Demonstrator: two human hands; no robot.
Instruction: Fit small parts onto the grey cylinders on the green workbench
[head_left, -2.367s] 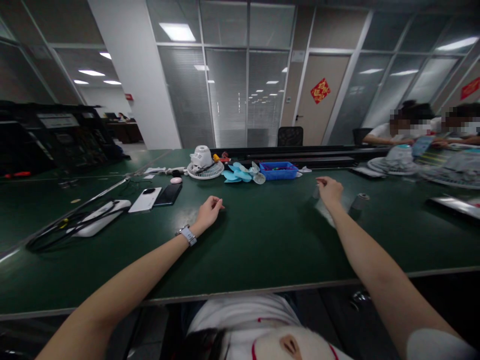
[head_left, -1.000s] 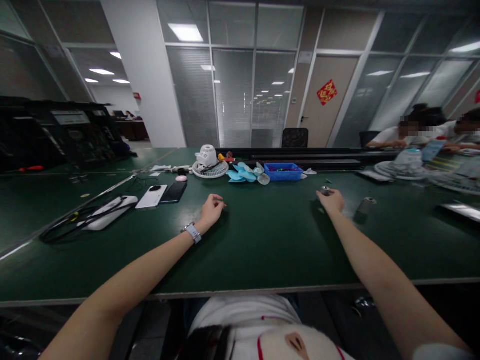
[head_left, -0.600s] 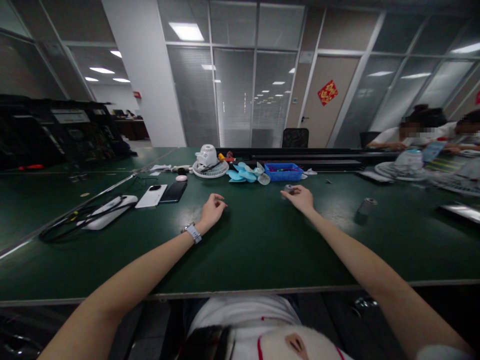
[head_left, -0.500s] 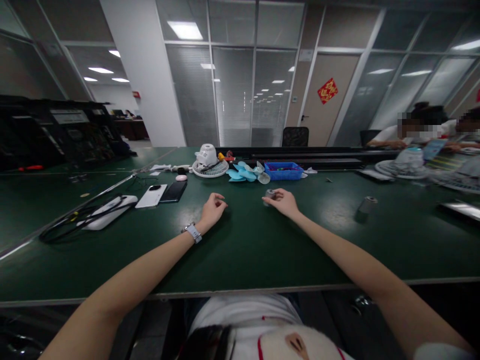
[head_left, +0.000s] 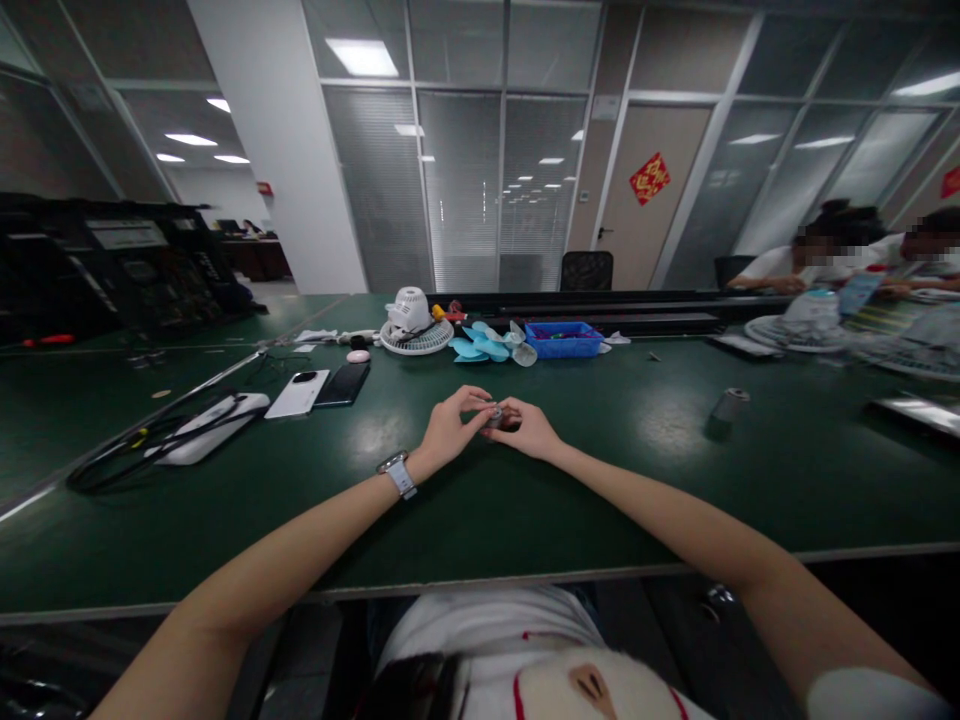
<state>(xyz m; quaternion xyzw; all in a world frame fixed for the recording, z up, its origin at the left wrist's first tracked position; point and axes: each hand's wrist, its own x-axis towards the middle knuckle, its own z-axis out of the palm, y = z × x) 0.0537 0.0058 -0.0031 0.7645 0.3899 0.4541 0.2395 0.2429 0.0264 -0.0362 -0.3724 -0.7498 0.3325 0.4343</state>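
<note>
I have both hands meeting over the middle of the dark green tabletop point(head_left: 525, 500), and between them sits a small grey metal cylindrical part point(head_left: 496, 417), held just above or on the surface, I cannot tell which. My left hand point(head_left: 448, 432) has its fingers point(head_left: 475, 398) curled round and pinched onto the top of the part; my right hand point(head_left: 529, 430) closes on it from the other side, thumb and forefinger tips touching it. It looks stiff and light for its size, probably smooth and a little slippery, so I judge the safest hold is across its round sides with the tips rather than on its ends. A white-strapped wristwatch point(head_left: 399, 474) sits on my left wrist. Nothing lies between my hands and my body. Well apart to the right stands a second small grey cylinder point(head_left: 730, 404). Farther back are a white round fan grille with its motor housing point(head_left: 409, 325), pale blue plastic fan blades point(head_left: 487, 346) and a blue plastic parts tray point(head_left: 562, 340). To the left lie a white phone point(head_left: 298, 392) and a black phone point(head_left: 342, 384) side by side, near a white device with black cable point(head_left: 180, 437). Other people point(head_left: 847, 255) work at the far right end
</note>
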